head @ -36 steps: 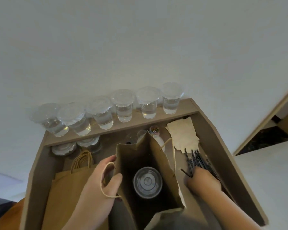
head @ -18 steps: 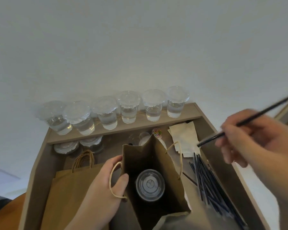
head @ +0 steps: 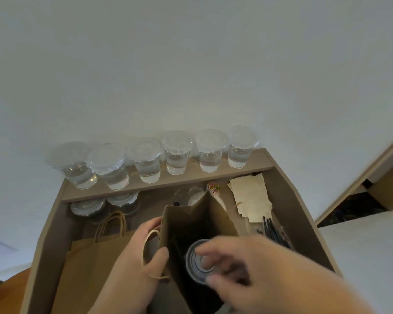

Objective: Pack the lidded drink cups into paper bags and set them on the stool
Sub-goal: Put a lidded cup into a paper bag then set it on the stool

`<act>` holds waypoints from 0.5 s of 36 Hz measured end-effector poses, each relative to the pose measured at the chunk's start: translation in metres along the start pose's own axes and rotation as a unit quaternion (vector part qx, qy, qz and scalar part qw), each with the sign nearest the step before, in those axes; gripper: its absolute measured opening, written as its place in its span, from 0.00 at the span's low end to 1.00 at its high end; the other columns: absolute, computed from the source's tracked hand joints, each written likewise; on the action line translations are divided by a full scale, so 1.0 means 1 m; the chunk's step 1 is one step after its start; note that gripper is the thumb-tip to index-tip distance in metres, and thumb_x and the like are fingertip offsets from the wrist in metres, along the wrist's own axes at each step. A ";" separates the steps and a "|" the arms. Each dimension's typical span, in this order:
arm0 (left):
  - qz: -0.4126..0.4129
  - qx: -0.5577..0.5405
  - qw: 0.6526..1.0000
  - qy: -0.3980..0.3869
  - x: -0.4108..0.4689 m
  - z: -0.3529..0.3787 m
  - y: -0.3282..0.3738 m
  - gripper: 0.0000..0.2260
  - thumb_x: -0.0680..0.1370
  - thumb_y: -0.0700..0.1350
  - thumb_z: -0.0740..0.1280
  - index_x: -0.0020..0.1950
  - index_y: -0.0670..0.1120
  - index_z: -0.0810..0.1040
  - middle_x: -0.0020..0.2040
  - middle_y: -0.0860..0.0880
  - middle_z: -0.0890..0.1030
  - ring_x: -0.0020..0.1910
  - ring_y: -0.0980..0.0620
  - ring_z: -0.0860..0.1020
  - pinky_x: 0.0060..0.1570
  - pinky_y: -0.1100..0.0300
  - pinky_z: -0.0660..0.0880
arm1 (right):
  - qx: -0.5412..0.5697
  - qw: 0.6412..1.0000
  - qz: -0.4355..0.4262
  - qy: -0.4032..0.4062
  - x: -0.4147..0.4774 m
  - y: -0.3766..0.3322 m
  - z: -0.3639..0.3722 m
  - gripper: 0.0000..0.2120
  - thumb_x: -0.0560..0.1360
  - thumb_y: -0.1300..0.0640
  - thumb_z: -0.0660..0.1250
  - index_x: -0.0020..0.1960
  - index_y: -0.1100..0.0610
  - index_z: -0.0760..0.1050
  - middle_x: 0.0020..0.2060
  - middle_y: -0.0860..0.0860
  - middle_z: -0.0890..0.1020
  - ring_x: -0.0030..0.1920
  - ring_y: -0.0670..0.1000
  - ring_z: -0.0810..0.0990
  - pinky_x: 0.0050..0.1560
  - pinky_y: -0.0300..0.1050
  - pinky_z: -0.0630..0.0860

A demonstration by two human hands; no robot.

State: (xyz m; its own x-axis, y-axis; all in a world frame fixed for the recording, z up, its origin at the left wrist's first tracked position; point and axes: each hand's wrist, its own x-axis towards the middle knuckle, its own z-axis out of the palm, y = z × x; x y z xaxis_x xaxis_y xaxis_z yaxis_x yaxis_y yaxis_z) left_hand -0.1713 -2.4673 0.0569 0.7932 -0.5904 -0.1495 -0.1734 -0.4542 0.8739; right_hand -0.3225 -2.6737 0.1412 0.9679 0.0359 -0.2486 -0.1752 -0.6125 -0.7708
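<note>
An open brown paper bag (head: 191, 223) stands in the tray-like counter (head: 288, 200), with a lidded clear cup (head: 195, 266) inside it. My left hand (head: 134, 264) grips the bag's left edge, thumb inside by the handle. My right hand (head: 259, 268) hovers over the bag's mouth, blurred, with curled fingers just above the lid. A dark streak between them looks like the black straw it pinches. Several lidded cups of water (head: 177, 152) line the back ledge.
Flat paper bags (head: 89, 264) lie at the left. Spare lids (head: 89, 206) sit under the ledge. Napkins (head: 252, 198) and loose black straws (head: 275, 232) lie at the right. A small tub of coloured clips (head: 213, 188) stands behind the bag. An orange-brown surface (head: 2, 293) shows at bottom left.
My right hand picked a black straw from the pile, lifted it to the right, then swung left and down over the bag's mouth. My left hand kept its hold on the bag.
</note>
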 end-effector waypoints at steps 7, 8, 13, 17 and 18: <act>-0.037 0.044 0.998 -0.002 0.007 0.009 0.006 0.24 0.75 0.60 0.71 0.69 0.65 0.67 0.63 0.63 0.77 0.58 0.63 0.78 0.46 0.73 0.72 | 0.269 0.880 -0.080 0.382 0.005 0.067 -0.063 0.09 0.77 0.55 0.65 0.44 0.55 0.83 0.28 0.56 0.78 0.27 0.51 0.74 0.29 0.41 0.71; -0.040 0.045 0.998 0.007 0.008 0.010 0.004 0.21 0.79 0.54 0.70 0.68 0.66 0.67 0.63 0.63 0.77 0.57 0.62 0.79 0.47 0.72 0.73 | 0.248 0.875 -0.018 0.416 0.021 0.091 -0.065 0.10 0.78 0.57 0.65 0.43 0.54 0.83 0.29 0.55 0.79 0.27 0.50 0.75 0.30 0.43 0.73; -0.049 0.042 0.997 0.036 0.009 0.014 -0.003 0.18 0.80 0.53 0.69 0.62 0.73 0.68 0.61 0.67 0.77 0.63 0.62 0.76 0.62 0.56 0.74 | -0.009 0.906 0.241 0.349 0.090 0.215 -0.045 0.09 0.82 0.57 0.65 0.58 0.46 0.80 0.53 0.47 0.85 0.43 0.45 0.83 0.51 0.48 0.85; -0.064 0.045 0.996 0.043 0.007 0.016 -0.003 0.19 0.80 0.51 0.70 0.66 0.68 0.70 0.63 0.62 0.79 0.64 0.56 0.77 0.68 0.46 0.76 | -0.080 0.929 0.255 0.257 0.120 0.264 -0.038 0.21 0.81 0.58 0.65 0.73 0.48 0.75 0.71 0.49 0.74 0.61 0.50 0.78 0.63 0.49 0.80; -0.060 0.041 0.996 0.051 0.006 0.017 -0.003 0.19 0.78 0.52 0.69 0.67 0.65 0.71 0.63 0.61 0.79 0.64 0.54 0.78 0.67 0.45 0.76 | -0.110 0.932 0.253 0.235 0.126 0.269 -0.039 0.25 0.80 0.58 0.66 0.76 0.47 0.72 0.74 0.48 0.72 0.66 0.52 0.77 0.66 0.51 0.79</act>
State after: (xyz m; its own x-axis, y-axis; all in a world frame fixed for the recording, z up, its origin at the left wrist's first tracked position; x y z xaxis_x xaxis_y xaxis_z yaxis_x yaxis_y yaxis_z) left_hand -0.1758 -2.4806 0.0462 0.8654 -0.4598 -0.1990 -0.1179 -0.5730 0.8111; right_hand -0.2401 -2.8647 -0.0741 0.7524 -0.6199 -0.2229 -0.6396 -0.6064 -0.4725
